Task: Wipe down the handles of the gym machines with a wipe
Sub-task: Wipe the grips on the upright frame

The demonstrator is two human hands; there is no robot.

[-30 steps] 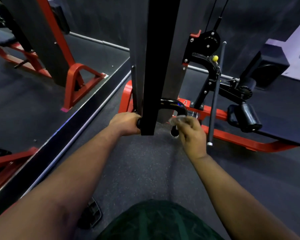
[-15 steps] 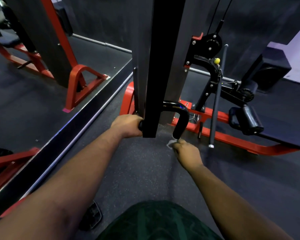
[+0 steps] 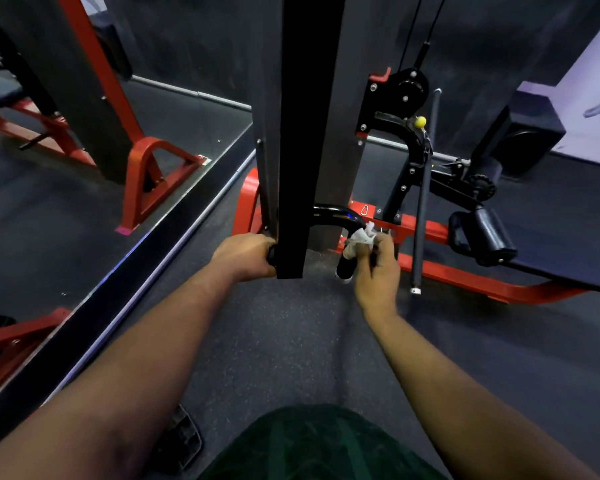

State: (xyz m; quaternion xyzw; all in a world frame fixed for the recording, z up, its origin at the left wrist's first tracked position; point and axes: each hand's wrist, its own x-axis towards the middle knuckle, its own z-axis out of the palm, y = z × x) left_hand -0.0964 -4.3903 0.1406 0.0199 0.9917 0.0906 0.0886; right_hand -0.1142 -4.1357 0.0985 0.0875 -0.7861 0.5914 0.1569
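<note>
I have my right hand wrapped around a crumpled white wipe, pressing it against the down-turned right end of the curved glossy black metal handle, just above its tip. My left hand grips the handle's other end, which is mostly hidden behind the tall black upright post of the machine, so I judge it is steadying the bar while the wipe works. From where the wipe sits, I reckon I am mid-way through this one handle: the right grip is under the cloth, while the arched middle and the left grip under my fingers look not yet covered, though I cannot tell clean from unclean on that shiny surface. The long thin dark straight bar leaning by the red steel frame appears untouched, and other machines beyond would also remain.
</note>
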